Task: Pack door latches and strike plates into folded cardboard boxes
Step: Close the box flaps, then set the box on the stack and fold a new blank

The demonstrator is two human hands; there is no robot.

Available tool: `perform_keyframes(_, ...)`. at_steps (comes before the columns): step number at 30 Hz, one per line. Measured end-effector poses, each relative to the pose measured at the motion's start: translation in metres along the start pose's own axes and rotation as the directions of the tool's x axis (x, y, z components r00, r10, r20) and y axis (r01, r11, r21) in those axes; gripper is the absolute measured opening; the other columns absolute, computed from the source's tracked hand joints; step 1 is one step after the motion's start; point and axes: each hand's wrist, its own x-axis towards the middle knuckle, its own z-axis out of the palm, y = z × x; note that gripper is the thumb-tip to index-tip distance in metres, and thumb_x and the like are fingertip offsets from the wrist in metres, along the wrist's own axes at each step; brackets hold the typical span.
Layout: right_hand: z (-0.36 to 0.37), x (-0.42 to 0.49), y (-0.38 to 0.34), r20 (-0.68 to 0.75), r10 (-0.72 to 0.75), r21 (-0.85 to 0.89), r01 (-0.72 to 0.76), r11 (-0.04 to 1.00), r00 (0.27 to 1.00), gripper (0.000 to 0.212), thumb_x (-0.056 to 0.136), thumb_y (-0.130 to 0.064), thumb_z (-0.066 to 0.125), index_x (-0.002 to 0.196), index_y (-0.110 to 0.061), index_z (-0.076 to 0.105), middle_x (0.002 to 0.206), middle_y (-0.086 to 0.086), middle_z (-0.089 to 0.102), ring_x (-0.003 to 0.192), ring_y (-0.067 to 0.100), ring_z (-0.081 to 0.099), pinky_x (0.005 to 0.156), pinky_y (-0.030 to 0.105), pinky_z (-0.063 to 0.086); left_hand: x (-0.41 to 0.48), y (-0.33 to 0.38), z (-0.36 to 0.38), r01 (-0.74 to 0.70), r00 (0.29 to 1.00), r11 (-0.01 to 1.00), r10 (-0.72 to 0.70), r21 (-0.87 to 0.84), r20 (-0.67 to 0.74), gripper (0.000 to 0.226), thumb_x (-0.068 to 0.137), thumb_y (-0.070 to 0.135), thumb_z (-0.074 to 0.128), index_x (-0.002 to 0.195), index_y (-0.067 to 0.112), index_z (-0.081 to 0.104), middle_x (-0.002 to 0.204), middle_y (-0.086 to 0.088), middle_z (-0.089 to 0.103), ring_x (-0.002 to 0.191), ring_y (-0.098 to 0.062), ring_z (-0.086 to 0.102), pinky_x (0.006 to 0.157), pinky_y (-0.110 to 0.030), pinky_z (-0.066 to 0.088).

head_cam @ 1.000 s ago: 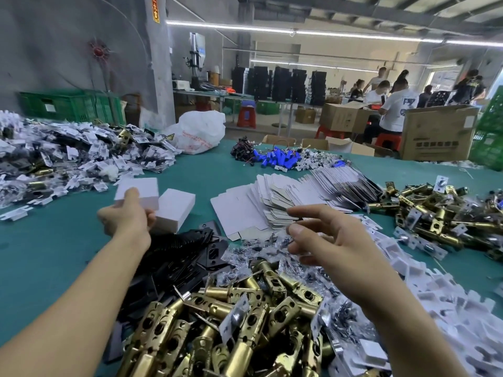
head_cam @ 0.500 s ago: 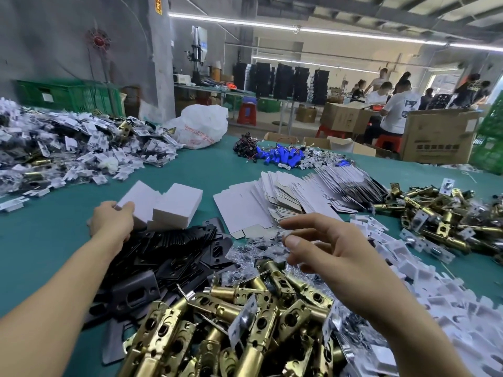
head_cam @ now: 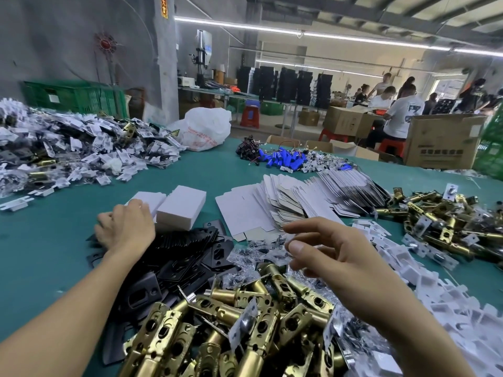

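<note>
Two folded white boxes (head_cam: 182, 210) stand side by side on the green table (head_cam: 40, 254). My left hand (head_cam: 125, 229) lies palm down at the far left edge of the heap of black strike plates (head_cam: 190, 254), its knuckles against the left box (head_cam: 148, 198); its fingertips are hidden. My right hand (head_cam: 334, 254) hovers with loosely spread fingers, holding nothing, above small clear screw bags (head_cam: 255, 253) and the pile of brass door latches (head_cam: 245, 322). A fanned stack of flat box blanks (head_cam: 285, 202) lies beyond it.
White plastic pieces (head_cam: 435, 295) trail along the right side, with another latch pile (head_cam: 449, 227) behind them. A big mixed heap (head_cam: 68, 148) fills the far left. A white bag (head_cam: 204, 129), blue cylinders (head_cam: 283, 159) and a brown carton (head_cam: 441, 142) stand at the back. People work in the distance.
My left hand set the white box down beside the other one and dropped onto the black strike plates. My right hand stayed hovering over the latches.
</note>
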Motion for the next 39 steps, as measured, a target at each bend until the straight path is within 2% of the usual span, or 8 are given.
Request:
perform_keyframes(4,0.000,0.000,0.000,0.014,0.001,-0.007,-0.001,1.000,1.000,0.019,0.089,-0.031,0.065,0.103,-0.042,0.069,0.094,-0.016,0.072,0.083,0.010,0.071,0.080,0.034,0.058,-0.002,0.012,-0.002,0.002,0.996,0.999,0.003,-0.051,0.089,0.077,0.094,0.072,0.007,0.126,0.026,0.060,0.129,-0.019,0.055,0.121,-0.041,0.040,0.098,-0.052,0.036)
perform_keyframes(10,-0.001,0.000,0.001,0.001,0.000,-0.004,0.000,1.000,1.000,0.019,0.090,-0.029,0.066,0.104,-0.041,0.069,0.093,-0.016,0.071,0.081,0.010,0.071,0.080,0.034,0.059,-0.010,0.008,0.001,-0.074,0.992,0.997,0.075,-0.013,0.105,0.107,0.070,0.099,0.003,0.137,0.032,0.053,0.155,-0.019,0.027,0.142,-0.033,0.019,0.112,-0.051,0.015)
perform_keyframes(17,0.000,0.001,0.004,0.015,-0.002,-0.024,0.003,1.000,1.000,0.018,0.088,-0.034,0.064,0.104,-0.042,0.069,0.094,-0.018,0.071,0.083,0.008,0.071,0.078,0.031,0.058,-0.012,0.041,-0.005,-0.459,0.858,0.888,0.439,0.014,0.268,0.114,0.045,0.106,0.041,0.146,0.053,0.034,0.160,0.000,0.032,0.145,-0.029,0.031,0.112,-0.057,0.027)
perform_keyframes(20,0.000,0.001,0.005,0.016,0.000,-0.038,0.000,0.999,1.000,0.018,0.088,-0.036,0.064,0.104,-0.043,0.068,0.094,-0.019,0.071,0.083,0.007,0.071,0.077,0.030,0.058,-0.013,0.049,0.000,-0.426,0.849,0.905,0.401,-0.002,0.345,0.105,0.056,0.090,0.062,0.148,0.047,0.034,0.153,-0.002,0.042,0.138,-0.030,0.041,0.106,-0.050,0.036)
perform_keyframes(25,0.003,0.001,0.006,0.034,-0.003,-0.049,0.005,0.999,0.999,0.017,0.089,-0.038,0.064,0.104,-0.045,0.068,0.096,-0.020,0.070,0.085,0.005,0.070,0.076,0.028,0.057,-0.020,0.045,0.007,-0.372,0.920,0.923,0.381,-0.100,0.097,0.083,0.075,0.055,0.075,0.147,0.027,0.046,0.131,-0.010,0.057,0.118,-0.034,0.055,0.089,-0.044,0.048)
perform_keyframes(31,0.005,0.002,0.008,0.022,-0.007,-0.038,0.008,0.999,1.000,0.017,0.089,-0.034,0.066,0.104,-0.043,0.069,0.097,-0.019,0.071,0.084,0.007,0.071,0.074,0.033,0.060,-0.006,0.031,-0.004,-0.110,0.988,0.919,0.059,-0.379,-0.143,0.076,0.081,0.052,0.075,0.146,0.026,0.046,0.135,-0.016,0.051,0.116,-0.043,0.055,0.095,-0.052,0.044)
perform_keyframes(35,0.007,0.002,0.009,0.037,-0.010,-0.038,0.011,0.999,0.999,0.019,0.090,-0.033,0.065,0.104,-0.046,0.068,0.096,-0.019,0.070,0.083,0.006,0.070,0.072,0.034,0.061,0.005,0.017,-0.009,0.040,0.999,0.967,-0.040,-0.253,0.004,0.074,0.083,0.057,0.071,0.143,0.025,0.046,0.141,-0.017,0.042,0.128,-0.040,0.043,0.108,-0.052,0.030)
perform_keyframes(39,0.008,0.003,0.009,0.046,-0.014,-0.053,0.016,0.998,0.999,0.021,0.089,-0.037,0.064,0.106,-0.049,0.066,0.098,-0.019,0.070,0.085,0.007,0.071,0.074,0.033,0.060,0.001,0.011,-0.006,0.044,0.995,0.996,-0.037,-0.080,0.088,0.085,0.079,0.073,0.063,0.145,0.026,0.041,0.138,-0.018,0.042,0.128,-0.035,0.038,0.104,-0.048,0.029)
